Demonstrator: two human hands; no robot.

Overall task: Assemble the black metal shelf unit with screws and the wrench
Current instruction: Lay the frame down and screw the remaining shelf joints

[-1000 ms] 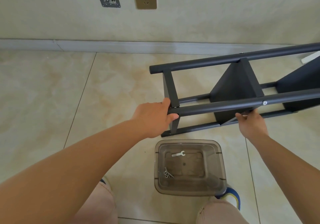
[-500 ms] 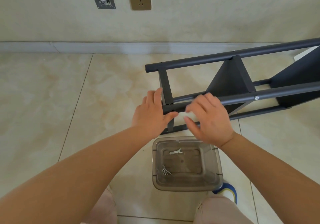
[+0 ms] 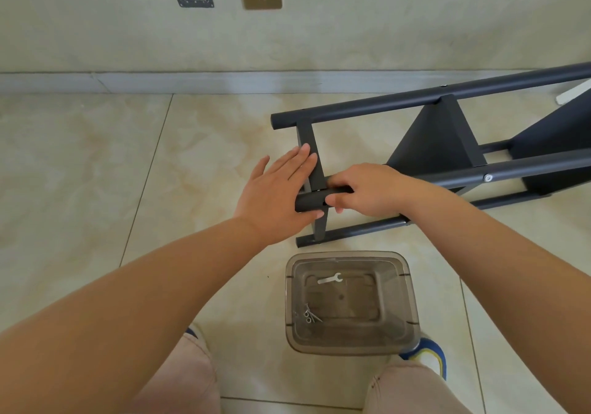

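My one view: head camera, aimed forward and down, close above shelf unit; wall behind it.

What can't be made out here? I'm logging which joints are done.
Head view, the only one:
- Joint where the near tube meets the crossbar: covered by the right hand and its fingers; any screw there is hidden.
- Shelf unit: its right part is cut off by the frame edge.
- Screws in the plastic bin: too small to count.

Person, head view: bare left forearm and bare right forearm, no sleeves visible; light pinkish-beige trousers; blue, white and yellow shoe.
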